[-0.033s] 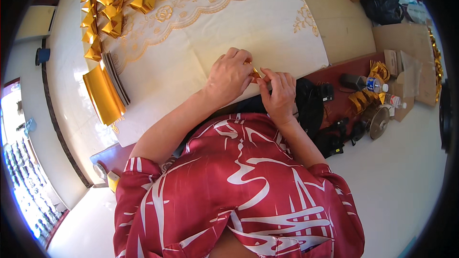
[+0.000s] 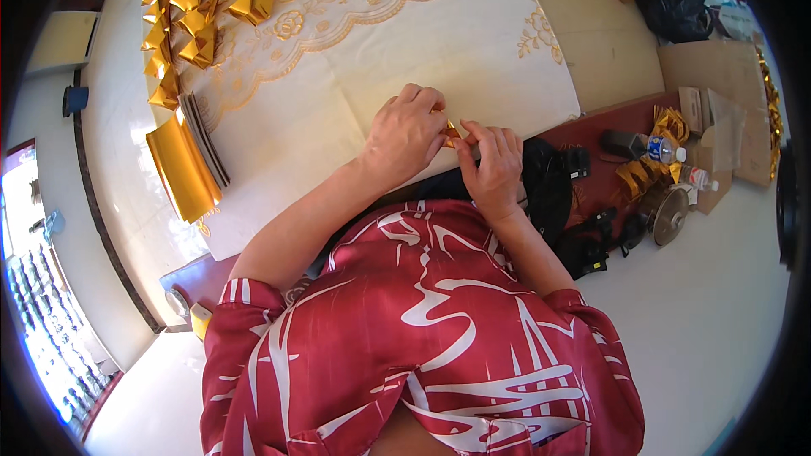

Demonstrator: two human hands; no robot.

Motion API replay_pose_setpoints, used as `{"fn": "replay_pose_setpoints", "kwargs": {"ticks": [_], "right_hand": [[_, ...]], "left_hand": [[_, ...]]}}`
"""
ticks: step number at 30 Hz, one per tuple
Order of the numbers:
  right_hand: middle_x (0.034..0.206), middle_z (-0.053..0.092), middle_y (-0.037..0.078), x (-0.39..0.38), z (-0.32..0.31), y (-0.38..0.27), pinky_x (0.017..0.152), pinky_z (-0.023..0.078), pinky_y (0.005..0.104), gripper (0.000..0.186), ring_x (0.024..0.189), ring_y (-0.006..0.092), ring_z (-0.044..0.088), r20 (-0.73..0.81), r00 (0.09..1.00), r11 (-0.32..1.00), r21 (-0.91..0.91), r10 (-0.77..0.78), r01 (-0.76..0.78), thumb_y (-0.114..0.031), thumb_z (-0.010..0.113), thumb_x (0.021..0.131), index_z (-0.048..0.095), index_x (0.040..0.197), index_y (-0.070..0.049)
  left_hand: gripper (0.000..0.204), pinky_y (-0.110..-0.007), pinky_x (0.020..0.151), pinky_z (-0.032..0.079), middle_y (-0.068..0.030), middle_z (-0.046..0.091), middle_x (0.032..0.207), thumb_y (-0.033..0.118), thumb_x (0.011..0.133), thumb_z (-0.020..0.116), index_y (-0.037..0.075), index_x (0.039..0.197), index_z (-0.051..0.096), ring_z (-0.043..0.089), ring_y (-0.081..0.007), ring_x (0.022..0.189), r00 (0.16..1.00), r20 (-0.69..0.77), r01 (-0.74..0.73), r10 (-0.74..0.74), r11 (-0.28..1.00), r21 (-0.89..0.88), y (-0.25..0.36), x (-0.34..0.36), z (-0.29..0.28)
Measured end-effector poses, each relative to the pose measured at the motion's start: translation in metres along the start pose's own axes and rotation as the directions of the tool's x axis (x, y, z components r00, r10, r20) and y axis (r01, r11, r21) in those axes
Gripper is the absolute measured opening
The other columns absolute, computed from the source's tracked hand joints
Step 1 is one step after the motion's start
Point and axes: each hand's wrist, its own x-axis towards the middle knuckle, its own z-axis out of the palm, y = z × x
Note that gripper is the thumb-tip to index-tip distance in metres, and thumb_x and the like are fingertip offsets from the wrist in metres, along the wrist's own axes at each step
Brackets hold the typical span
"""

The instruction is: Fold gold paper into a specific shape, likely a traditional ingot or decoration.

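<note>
Light, slick gold foil pinched between 2 hands

The small, shiny gold foil piece (image 2: 452, 128) sits between the left hand (image 2: 400, 135) and the right hand (image 2: 494, 173), in front of the person's torso and over the near edge of the cream-cloth-covered counter with gold floral embroidery (image 2: 338, 118). Most of it is hidden; only a narrow, bright sliver shows.

The fingers of the left hand are curled over and drawn in on the foil from its left side. On the right hand, thumb and forefinger are nearly together on its right edge, the other fingers loosely bent. How firmly either presses cannot be told.

The foil should weigh almost nothing. Judging by its mirror-like sheen and the sharp ridges on the folded gold foil shapes (image 2: 199, 38) at the upper left, it is probably thin and crisp, taking a crease readily and keeping it. The smooth face may slip under dry fingers, and hard squeezing could dent or tear it. The best hold is a light fingertip pinch at opposite edges, close to a crease, leaving the middle uncrushed.

On the left, the flat stack of gold sheets (image 2: 182, 167) bows slightly, which suggests flexible material, easiest to lift by a corner.
</note>
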Motion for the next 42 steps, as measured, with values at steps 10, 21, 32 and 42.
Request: {"fn": "replay_pose_setpoints", "kwargs": {"ticks": [10,21,32,42], "right_hand": [[0.086,0.060,0.004,0.004,-0.003,-0.003,0.075,0.042,0.0394,0.010,0.082,0.0256,0.057,0.044,0.998,0.998,-0.041,-0.049,0.051,-0.017,0.070,0.083,0.067,0.093,-0.013],[0.085,0.060,0.002,0.003,-0.003,0.001,0.076,0.043,0.0389,0.012,0.081,0.0248,0.058,0.019,0.995,0.994,-0.047,-0.100,0.100,-0.016,0.073,0.081,0.068,0.092,-0.014],[0.085,0.060,0.003,-0.001,0.000,0.003,0.076,0.042,0.0387,0.012,0.081,0.0258,0.057,0.040,0.995,0.994,-0.055,-0.095,0.097,-0.016,0.073,0.082,0.068,0.092,-0.013],[0.088,0.062,0.003,-0.002,-0.001,0.004,0.077,0.043,0.0389,0.013,0.082,0.0257,0.058,0.020,0.994,0.994,-0.032,-0.108,0.109,-0.014,0.074,0.082,0.067,0.093,-0.013]], "left_hand": [[0.024,-0.040,0.084,0.050,-0.0070,0.060,0.105,0.012,0.072,0.075,0.006,0.093,0.065,0.057,-0.0291,0.098,0.999,-0.010,0.034,-0.033,0.999,0.023,-0.001,0.000,-0.003],[0.043,-0.038,0.097,0.050,-0.0101,0.064,0.123,0.002,0.078,0.074,0.006,0.120,0.064,0.060,-0.0290,0.114,0.940,-0.184,0.197,-0.286,0.898,-0.392,-0.024,-0.061,-0.042],[0.026,-0.038,0.074,0.052,-0.0058,0.064,0.097,0.008,0.071,0.078,0.008,0.096,0.071,0.061,-0.0263,0.089,0.956,-0.250,0.140,-0.153,0.988,-0.068,-0.011,-0.065,-0.028],[0.017,-0.042,0.089,0.044,-0.0033,0.063,0.086,0.009,0.073,0.076,0.010,0.089,0.072,0.059,-0.0265,0.091,0.966,-0.216,0.113,-0.141,0.984,-0.137,-0.020,-0.073,-0.020]]}}
